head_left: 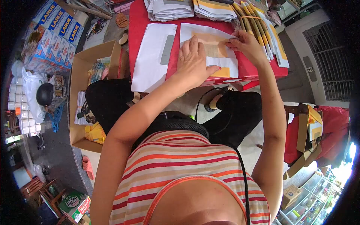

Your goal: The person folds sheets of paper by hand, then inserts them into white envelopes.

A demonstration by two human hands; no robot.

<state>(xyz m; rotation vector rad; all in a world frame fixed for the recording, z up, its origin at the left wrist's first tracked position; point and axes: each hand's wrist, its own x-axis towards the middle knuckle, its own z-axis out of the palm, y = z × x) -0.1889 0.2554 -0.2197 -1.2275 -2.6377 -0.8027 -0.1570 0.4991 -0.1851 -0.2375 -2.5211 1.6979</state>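
On the red table in front of me lies a white paper envelope with a translucent tan patch over its middle and a yellow-orange strip at its near edge. My left hand rests flat on the envelope's left part, fingers stretched and thumb out to the side. At the far right edge of the tan patch, my right hand pinches with thumb and fingertips; the pinched bit itself is mostly hidden. Left of these, a long white sheet with a grey rectangle lies flat.
Stacks of white envelopes line the table's far side. A banded bundle of yellow-edged envelopes sits at far right. An open cardboard box stands left of my legs. A black cable hangs under the table.
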